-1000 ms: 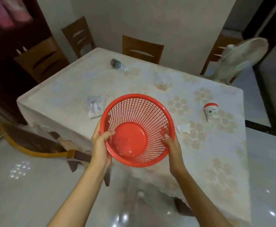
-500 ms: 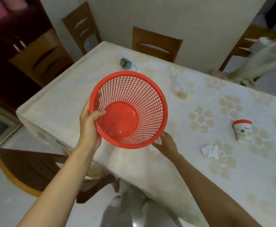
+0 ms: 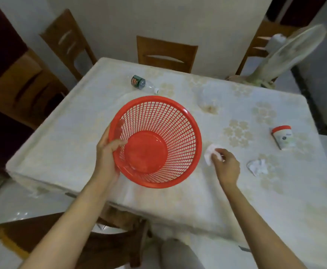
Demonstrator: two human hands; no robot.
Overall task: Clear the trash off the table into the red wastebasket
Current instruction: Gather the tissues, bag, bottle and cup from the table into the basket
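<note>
My left hand (image 3: 108, 154) grips the left rim of the red wastebasket (image 3: 154, 141), holding it tilted above the table with its empty inside facing me. Just right of the basket, my right hand (image 3: 226, 166) pinches a crumpled white tissue (image 3: 210, 155) between its fingertips. Another crumpled tissue (image 3: 256, 166) lies on the table to the right. A white cup with a red rim (image 3: 283, 136) lies on its side farther right. A small plastic bottle (image 3: 142, 84) lies behind the basket. A clear crumpled plastic bag (image 3: 207, 100) sits mid-table.
The table (image 3: 65, 136) wears a pale flowered cloth. Wooden chairs stand at the far side (image 3: 166, 53), the far left (image 3: 67, 41), and tucked under the near edge (image 3: 108, 243). A white standing fan (image 3: 292, 53) leans at the far right corner.
My right hand left the basket, reached under it to the table, and now holds a white tissue at the basket's right. My left hand alone carries the basket, farther over the table.
</note>
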